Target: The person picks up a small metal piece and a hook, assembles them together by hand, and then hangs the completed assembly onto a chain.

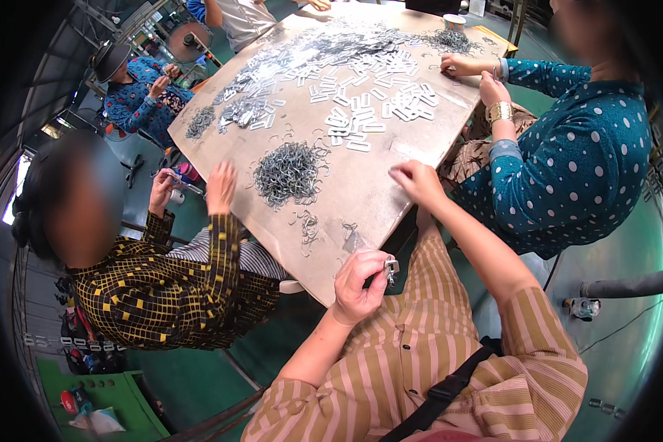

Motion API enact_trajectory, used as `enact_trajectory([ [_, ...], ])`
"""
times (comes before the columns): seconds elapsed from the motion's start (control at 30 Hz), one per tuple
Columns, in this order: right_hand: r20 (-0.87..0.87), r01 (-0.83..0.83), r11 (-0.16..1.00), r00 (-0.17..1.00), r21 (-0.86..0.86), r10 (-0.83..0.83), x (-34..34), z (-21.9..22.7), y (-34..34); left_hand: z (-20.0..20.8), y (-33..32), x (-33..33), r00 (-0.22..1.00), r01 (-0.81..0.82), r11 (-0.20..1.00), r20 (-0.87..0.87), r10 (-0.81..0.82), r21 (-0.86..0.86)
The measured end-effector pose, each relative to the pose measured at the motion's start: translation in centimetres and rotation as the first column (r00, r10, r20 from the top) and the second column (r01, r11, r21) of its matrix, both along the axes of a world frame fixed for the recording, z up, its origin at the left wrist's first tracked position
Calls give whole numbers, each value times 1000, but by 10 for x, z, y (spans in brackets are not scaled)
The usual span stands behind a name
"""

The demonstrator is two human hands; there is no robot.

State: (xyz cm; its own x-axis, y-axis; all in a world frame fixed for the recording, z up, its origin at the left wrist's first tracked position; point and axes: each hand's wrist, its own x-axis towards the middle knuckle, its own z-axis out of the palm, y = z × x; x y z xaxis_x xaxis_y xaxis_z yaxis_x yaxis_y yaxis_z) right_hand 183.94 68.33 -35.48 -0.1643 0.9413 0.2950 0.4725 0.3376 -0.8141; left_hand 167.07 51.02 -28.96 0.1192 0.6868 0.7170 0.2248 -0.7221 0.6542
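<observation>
My left hand (361, 286) is closed in front of the table's near corner, pinching a small shiny metal fitting (392, 269) between thumb and fingers. Its exact kind is too small to make out. Over the table's right edge, my right hand (418, 183) has its fingers bent together; whatever may be between the tips does not show. To its left lies a heap of bent wire hooks (290, 174), with a smaller scatter of hooks (309, 233) nearer me. Flat pale metal links (357, 121) with slots spread beyond it.
The brown table (361, 180) narrows toward me. At the left, a person in a yellow-and-black checked shirt (162, 287) sits close; at the right, one in a dotted teal shirt (567, 155). More people work at the far side. A cup (454, 23) stands at the far right.
</observation>
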Motion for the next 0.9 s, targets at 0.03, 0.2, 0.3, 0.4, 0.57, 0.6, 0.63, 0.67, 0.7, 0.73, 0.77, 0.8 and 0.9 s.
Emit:
enact_trajectory([
  [0.03,60,26,999,998,-35,-24,-5,0,18,1,-1,1,1000,-1,1000,9,1,2],
  [0.2,296,77,996,951,46,-87,-57,-35,85,8,-6,1,1000,-6,1000,-2,6,-5],
  [0.3,392,142,989,909,33,-144,-75,-35,98,10,-10,-1,1000,-22,1000,-13,22,-17],
  [0.4,318,232,973,923,-14,-215,-82,-34,109,8,-12,-4,998,-54,998,-16,54,-40],
  [0.57,91,-7,971,995,-238,30,-52,-10,91,-11,-9,0,985,-167,971,11,171,-169],
  [0.6,-129,-121,934,988,-337,82,-43,5,78,-11,-4,2,980,-190,969,20,196,-160],
  [0.63,-271,-251,892,950,-376,153,-44,12,62,-14,-6,-4,981,-171,961,51,187,-218],
  [0.67,-409,-370,844,890,-389,202,-42,21,45,-16,-5,-8,981,-146,953,89,175,-265],
  [0.7,-465,-420,814,859,-402,214,-39,36,24,-13,-2,-10,979,-156,957,87,182,-246],
  [0.73,-521,-464,789,825,-402,219,-35,51,1,-11,3,-12,980,-159,963,84,180,-217],
  [0.77,-541,-483,781,810,-397,226,-29,66,-19,-10,5,-12,981,-148,963,91,172,-224],
  [0.8,-564,-507,770,791,-388,236,-25,78,-39,-8,3,-11,980,-154,962,89,178,-224],
  [0.9,-577,-464,810,792,-360,197,-15,98,-79,-4,4,-8,974,-180,939,78,211,-292],
])
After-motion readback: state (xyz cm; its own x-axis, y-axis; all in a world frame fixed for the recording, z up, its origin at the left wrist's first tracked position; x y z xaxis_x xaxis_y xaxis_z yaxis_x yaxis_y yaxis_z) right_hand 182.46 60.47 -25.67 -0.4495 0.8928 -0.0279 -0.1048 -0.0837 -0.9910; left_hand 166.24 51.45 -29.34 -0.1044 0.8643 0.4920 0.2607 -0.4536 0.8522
